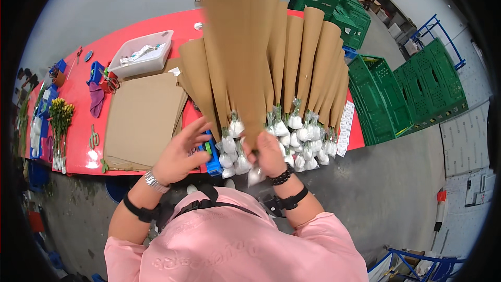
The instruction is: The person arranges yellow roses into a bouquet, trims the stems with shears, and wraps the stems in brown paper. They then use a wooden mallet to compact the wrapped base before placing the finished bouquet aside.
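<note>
My right hand [271,154] grips the narrow lower end of a tall brown paper cone [240,47] that rises toward the camera. My left hand [180,154] is at a blue tape dispenser [213,161] with a green part, fingers curled on it. Several more brown paper cones [308,57] lie side by side on the red table [83,94], their stem ends wrapped in white bags [302,136] at the near edge.
A stack of brown paper sheets [143,117] lies left of the cones. A white tray [142,54], purple glove, scissors and yellow flowers [61,117] sit further left. Green crates [404,91] stand on the right, on grey floor.
</note>
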Demonstrator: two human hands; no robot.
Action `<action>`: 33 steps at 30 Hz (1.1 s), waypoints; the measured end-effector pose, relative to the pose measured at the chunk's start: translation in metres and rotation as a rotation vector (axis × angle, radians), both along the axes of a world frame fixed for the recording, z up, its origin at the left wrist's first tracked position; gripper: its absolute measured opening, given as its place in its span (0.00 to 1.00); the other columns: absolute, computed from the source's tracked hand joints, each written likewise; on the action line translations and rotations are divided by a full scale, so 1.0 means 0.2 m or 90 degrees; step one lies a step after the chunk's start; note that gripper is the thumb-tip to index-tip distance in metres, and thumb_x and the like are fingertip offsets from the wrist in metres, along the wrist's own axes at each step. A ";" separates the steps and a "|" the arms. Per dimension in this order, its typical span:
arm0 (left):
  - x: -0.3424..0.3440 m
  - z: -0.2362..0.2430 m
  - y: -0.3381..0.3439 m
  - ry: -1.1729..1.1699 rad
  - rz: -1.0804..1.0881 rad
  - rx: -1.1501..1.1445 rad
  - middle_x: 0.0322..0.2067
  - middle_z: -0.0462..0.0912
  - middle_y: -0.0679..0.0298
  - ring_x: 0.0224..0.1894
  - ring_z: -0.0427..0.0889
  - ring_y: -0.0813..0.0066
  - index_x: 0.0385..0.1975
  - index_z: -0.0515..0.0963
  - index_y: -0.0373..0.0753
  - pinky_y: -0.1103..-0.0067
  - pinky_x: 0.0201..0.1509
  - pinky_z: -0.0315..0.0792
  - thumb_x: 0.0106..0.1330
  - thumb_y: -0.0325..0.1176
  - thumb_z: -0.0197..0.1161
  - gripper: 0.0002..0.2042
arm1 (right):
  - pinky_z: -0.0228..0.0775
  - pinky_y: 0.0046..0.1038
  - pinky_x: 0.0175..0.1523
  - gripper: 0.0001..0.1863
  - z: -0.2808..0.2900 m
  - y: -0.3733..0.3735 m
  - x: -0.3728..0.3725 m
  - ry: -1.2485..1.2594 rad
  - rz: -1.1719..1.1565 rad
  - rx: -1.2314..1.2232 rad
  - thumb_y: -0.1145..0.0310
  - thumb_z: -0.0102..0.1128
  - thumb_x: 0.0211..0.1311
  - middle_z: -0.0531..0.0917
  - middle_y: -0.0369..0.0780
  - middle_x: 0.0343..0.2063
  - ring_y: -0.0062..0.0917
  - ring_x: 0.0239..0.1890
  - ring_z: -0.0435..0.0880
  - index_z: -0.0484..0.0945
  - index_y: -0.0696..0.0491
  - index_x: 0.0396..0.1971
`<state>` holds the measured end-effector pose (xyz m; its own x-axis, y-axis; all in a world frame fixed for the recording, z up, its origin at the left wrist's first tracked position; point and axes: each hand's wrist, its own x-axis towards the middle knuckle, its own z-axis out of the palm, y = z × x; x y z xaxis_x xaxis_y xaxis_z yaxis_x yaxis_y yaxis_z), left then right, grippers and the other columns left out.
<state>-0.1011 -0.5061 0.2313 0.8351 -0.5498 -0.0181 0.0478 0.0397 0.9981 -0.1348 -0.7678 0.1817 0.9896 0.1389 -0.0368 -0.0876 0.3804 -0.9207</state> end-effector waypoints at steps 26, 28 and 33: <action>-2.60 -1.73 1.62 0.869 0.906 0.223 0.33 0.84 0.52 0.26 0.83 0.65 0.44 0.77 0.31 0.69 0.24 0.76 0.71 0.39 0.62 0.15 | 0.64 0.43 0.70 0.44 -0.69 -0.81 0.80 -0.019 -0.552 -0.978 0.55 0.68 0.62 0.73 0.59 0.64 0.52 0.66 0.73 0.59 0.60 0.72; -2.66 -1.79 1.68 0.889 0.912 0.224 0.33 0.85 0.49 0.26 0.83 0.64 0.46 0.77 0.28 0.68 0.24 0.76 0.70 0.38 0.62 0.17 | 0.62 0.43 0.71 0.44 -0.68 -0.80 0.75 -0.043 -0.566 -1.015 0.55 0.68 0.62 0.72 0.59 0.65 0.53 0.67 0.71 0.60 0.60 0.72; -2.49 -1.90 1.97 0.796 0.782 0.281 0.30 0.84 0.57 0.22 0.81 0.68 0.44 0.77 0.32 0.72 0.21 0.74 0.68 0.34 0.62 0.12 | 0.61 0.44 0.72 0.41 -0.61 -0.59 0.50 -0.034 -0.612 -1.005 0.56 0.67 0.62 0.72 0.60 0.64 0.54 0.67 0.70 0.63 0.61 0.70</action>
<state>-0.5981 -0.1118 -0.1486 0.0981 0.5246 -0.8457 0.8500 0.3978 0.3453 -0.0339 -0.8856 0.0598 0.7020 -0.5327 0.4726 -0.3508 -0.8362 -0.4214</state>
